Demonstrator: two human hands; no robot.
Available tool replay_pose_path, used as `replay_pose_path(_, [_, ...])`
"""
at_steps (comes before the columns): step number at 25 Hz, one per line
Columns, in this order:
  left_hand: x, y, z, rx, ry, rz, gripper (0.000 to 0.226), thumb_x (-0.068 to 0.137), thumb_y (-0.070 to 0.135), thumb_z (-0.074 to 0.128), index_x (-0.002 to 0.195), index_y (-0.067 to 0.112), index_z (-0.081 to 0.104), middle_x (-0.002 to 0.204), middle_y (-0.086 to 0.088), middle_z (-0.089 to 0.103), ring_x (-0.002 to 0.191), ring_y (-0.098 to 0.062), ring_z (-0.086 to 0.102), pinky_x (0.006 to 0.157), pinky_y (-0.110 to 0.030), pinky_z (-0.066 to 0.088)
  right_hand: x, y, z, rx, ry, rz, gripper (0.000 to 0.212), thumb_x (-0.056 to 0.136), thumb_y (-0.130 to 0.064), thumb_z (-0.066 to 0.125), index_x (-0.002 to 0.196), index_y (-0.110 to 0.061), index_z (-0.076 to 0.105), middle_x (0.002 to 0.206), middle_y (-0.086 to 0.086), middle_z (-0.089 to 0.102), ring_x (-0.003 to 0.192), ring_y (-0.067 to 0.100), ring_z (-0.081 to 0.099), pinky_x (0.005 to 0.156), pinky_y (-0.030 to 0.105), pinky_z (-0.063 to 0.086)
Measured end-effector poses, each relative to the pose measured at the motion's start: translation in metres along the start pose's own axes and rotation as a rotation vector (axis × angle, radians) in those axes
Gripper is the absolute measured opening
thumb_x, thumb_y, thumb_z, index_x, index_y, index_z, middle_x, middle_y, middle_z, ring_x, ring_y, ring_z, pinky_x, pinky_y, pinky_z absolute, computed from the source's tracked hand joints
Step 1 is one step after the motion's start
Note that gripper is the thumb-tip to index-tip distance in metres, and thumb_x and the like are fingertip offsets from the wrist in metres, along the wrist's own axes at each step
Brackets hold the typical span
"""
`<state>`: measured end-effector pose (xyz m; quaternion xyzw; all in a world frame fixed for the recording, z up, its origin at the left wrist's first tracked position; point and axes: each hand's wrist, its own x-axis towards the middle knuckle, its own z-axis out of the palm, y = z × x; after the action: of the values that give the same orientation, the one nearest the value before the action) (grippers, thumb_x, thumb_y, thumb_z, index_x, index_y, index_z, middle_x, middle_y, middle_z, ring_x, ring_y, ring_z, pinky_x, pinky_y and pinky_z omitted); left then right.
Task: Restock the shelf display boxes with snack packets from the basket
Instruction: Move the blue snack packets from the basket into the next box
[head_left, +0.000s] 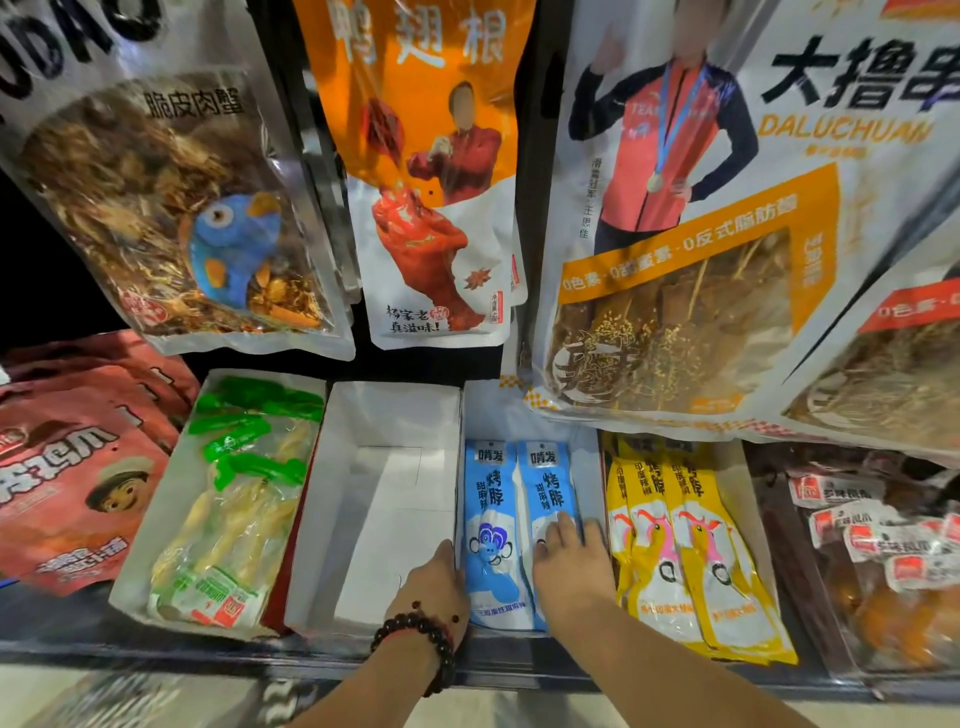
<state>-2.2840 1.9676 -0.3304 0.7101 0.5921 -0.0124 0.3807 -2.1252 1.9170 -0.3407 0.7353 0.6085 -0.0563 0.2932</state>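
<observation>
Two blue snack packets (496, 525) stand side by side in a white display box (589, 457) on the shelf. My left hand (434, 582), with a dark bead bracelet on the wrist, touches the lower left edge of the left packet at the wall between two boxes. My right hand (569, 556) lies flat on the lower part of the right blue packet (548, 488), fingers spread. To the left is an empty white display box (384, 499). The basket is not in view.
A box of green-topped packets (234, 499) sits left of the empty box, with red packets (67, 483) beyond. Yellow packets (680, 530) fill the box on the right, then red-labelled packets (878, 540). Large bags (431, 171) hang above the shelf. The shelf's front edge (311, 657) runs below.
</observation>
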Motion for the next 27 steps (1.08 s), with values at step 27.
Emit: replay_pose_path(27, [-0.272, -0.154, -0.303, 0.383, 0.552, -0.164, 0.064, 0.077, 0.053, 0.038, 0.131, 0.02, 0.046, 0.137, -0.003, 0.047, 0.128, -0.026, 0.045, 0.101, -0.042, 0.044, -0.155, -0.171, -0.297, 0.427, 0.627, -0.618, 0.059, 0.077, -0.052, 0.042, 0.132, -0.033, 0.044, 0.132, -0.006, 0.051, 0.133, 0.016, 0.034, 0.112, 0.044, 0.021])
